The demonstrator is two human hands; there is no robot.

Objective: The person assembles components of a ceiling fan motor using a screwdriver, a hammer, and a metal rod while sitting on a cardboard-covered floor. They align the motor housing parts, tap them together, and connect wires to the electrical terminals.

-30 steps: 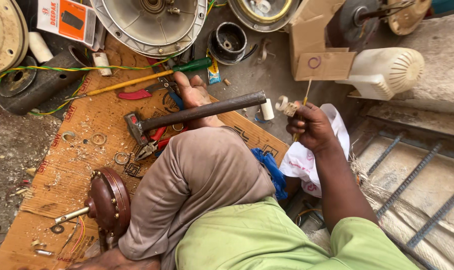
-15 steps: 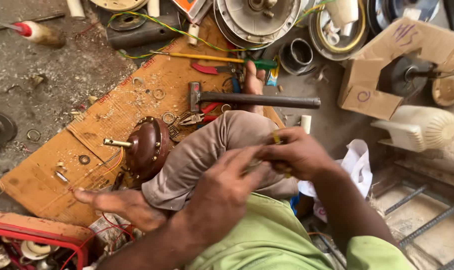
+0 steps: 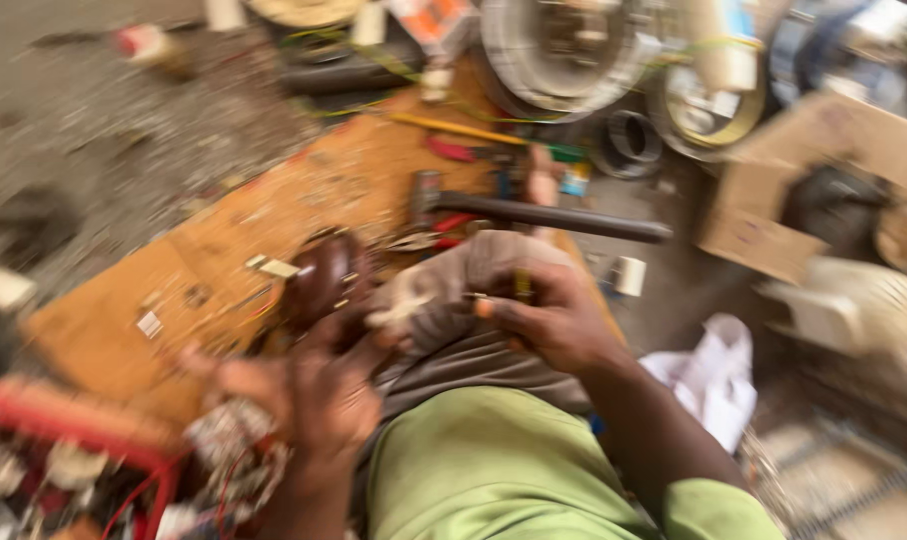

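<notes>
- Here, my right hand (image 3: 554, 320) sits over my raised knee, its fingers (image 3: 499, 310) closed on a small thin metal piece (image 3: 479, 297) with a yellowish bit at the top; motion blur hides what the piece is.
- My left hand (image 3: 329, 390) is lower, beside the knee, fingers curled; I cannot tell whether they grip anything.
- Just above that hand, a dark brown rounded metal housing (image 3: 324, 275) rests on the orange wooden board (image 3: 174, 300) on the floor.
- A hammer with a long dark handle (image 3: 544, 215) lies across the board beyond my knee.
- A yellow-shafted screwdriver with a green handle (image 3: 484, 135) lies further out.
- A white crumpled cloth (image 3: 714, 375) lies to my right, a brown cardboard box (image 3: 814, 190) past it.
</notes>
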